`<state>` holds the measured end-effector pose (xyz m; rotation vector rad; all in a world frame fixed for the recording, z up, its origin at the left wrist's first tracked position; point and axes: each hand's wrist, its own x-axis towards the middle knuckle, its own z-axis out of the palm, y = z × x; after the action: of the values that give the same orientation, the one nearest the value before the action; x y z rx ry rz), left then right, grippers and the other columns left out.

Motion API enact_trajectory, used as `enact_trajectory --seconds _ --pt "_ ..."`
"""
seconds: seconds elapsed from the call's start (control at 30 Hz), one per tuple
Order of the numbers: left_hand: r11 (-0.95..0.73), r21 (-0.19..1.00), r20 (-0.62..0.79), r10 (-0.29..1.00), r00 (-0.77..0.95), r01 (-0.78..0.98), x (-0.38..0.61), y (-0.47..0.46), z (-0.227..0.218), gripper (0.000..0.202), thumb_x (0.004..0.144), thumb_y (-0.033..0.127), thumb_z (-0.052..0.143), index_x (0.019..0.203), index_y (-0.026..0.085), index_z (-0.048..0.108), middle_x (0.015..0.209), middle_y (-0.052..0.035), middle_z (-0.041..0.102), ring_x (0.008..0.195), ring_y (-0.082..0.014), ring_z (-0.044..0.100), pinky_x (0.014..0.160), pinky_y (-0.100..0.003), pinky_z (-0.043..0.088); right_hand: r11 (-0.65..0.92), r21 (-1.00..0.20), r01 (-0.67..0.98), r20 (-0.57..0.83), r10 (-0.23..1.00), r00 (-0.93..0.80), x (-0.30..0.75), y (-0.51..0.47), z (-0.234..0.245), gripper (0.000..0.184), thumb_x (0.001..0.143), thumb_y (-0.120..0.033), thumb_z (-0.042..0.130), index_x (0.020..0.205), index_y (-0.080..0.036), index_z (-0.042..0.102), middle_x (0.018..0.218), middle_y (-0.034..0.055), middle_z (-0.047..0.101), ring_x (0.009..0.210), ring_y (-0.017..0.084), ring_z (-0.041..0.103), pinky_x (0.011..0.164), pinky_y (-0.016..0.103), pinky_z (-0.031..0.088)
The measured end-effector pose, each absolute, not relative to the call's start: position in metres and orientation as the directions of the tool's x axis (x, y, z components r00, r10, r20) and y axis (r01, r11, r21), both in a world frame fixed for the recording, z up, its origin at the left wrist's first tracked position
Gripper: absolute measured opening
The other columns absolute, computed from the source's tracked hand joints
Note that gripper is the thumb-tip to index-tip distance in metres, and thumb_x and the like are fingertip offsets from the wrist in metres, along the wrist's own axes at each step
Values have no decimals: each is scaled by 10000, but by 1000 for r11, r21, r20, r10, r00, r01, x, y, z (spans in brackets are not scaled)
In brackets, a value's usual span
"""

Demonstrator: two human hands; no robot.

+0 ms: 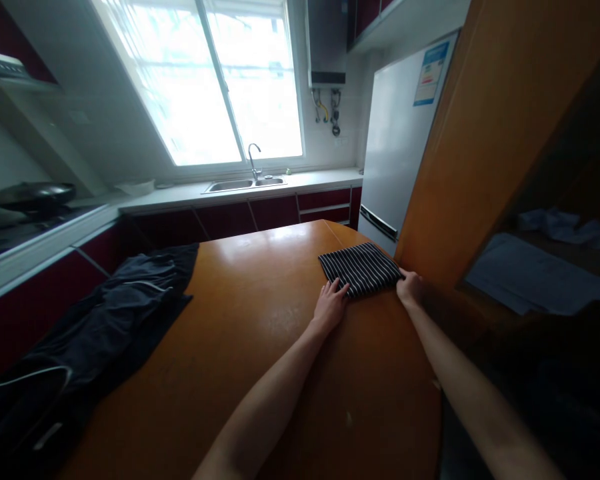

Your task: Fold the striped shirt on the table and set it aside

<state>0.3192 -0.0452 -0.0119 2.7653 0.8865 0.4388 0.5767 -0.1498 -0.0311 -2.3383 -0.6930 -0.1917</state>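
Note:
A folded black cloth with thin white stripes (363,268) lies flat near the far right edge of the wooden table (260,320). My left hand (331,303) rests on its near left corner, fingers spread and flat. At the cloth's right corner, my right hand (410,287) has its fingers closed on the edge. Whether the cloth is a garment or a plain piece of fabric, I cannot tell.
Dark clothing with white piping (125,307) lies crumpled over the table's left side. A wooden cabinet (460,133) stands close on the right, beside a fridge (403,133). Beyond the table are a counter (175,193) with a sink (230,186) and a wok (33,195).

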Motion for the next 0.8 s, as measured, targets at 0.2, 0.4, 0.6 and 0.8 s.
enact_trajectory --seconds 0.2,0.4,0.6,0.8 --pt "-804 264 207 588 782 534 321 -46 -13 449 1041 328 419 1479 292 506 1600 -88 380 1474 -333 341 1197 -503 293 -612 -601 514 316 409 856 581 -158 -34 551 800 -119 412 1261 -104 713 1155 190 718 1070 298 649 955 389 460" --pt "-801 265 208 591 779 537 334 -46 -15 459 1042 313 391 1489 290 490 1603 -81 376 1478 -334 332 1193 -513 294 -592 -629 504 341 373 863 585 -155 -31 559 791 -100 391 1252 -18 696 1128 242 704 1067 323 641 978 418 449" --pt "-797 264 247 600 761 543 342 -47 -18 460 1048 310 374 1494 287 482 1602 -84 375 1481 -331 324 1196 -497 291 -569 -640 516 383 346 857 583 -151 -25 616 805 -68 364 1376 56 559 1198 274 644 1147 320 591 1040 415 404" --pt "-795 257 238 603 762 549 340 -49 -16 467 1041 333 390 1500 301 469 1599 -66 382 1482 -337 320 1192 -512 295 -572 -434 696 526 466 711 547 -160 -25 517 929 -217 389 1403 -154 587 1510 188 432 1363 355 397 1111 521 300"
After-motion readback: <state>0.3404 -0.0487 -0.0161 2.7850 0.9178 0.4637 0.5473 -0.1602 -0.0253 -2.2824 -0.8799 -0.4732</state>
